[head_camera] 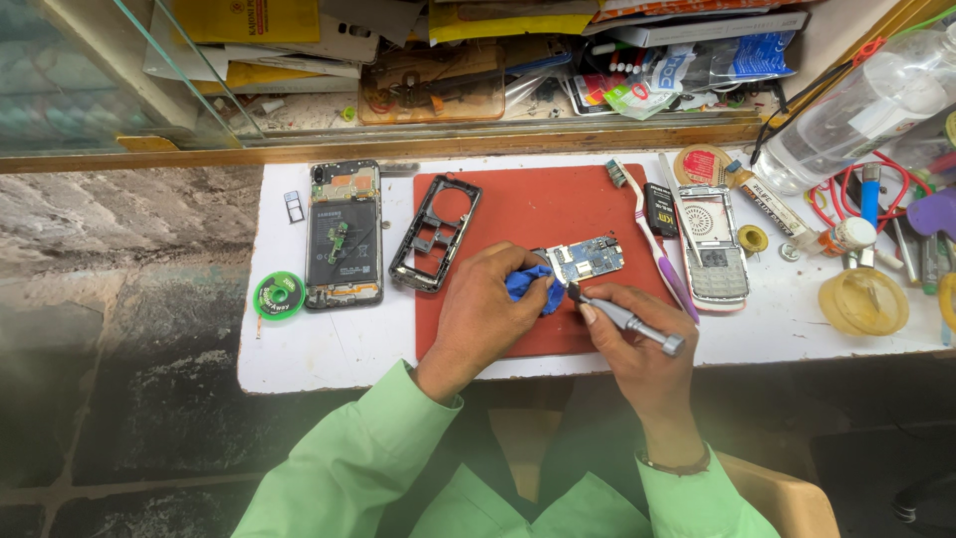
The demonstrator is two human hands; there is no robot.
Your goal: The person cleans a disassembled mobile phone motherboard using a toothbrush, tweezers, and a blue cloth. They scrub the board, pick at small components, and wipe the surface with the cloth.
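Green-sleeved forearms reaching up from the bottom edge, both hands meeting over a red work mat (518, 204) on a white table (329, 349). Left hand (483, 309) curled shut around a wad of blue cloth (530, 284), pinching the near end of a small phone circuit board (586, 259) against it. Right hand (637, 344) closed pen-style on a slim metal screwdriver (627, 321), tip touching the board's lower left edge.

Board lying just above the fingers, near the mat's middle, tilted slightly. Likely very light, thin and stiff, yet fragile: bare components and contacts on top, so best gripped by the edges or through the cloth, never pressed on the face. Cloth soft, giving some cushion and grip. Screwdriver probably smooth and slippery, best held near the tip for control.

Outward from there: black phone frame (435, 234) at the mat's left edge; opened smartphone (344, 236) with exposed battery beside it; green spool of solder wick (279, 296) further left. Right of the board, a pink-and-white toothbrush (652, 239), then a white keypad phone housing (715, 249). Clear plastic bottle (856, 105) and yellow lid (863, 301) at far right. Cluttered shelf of papers along the top.
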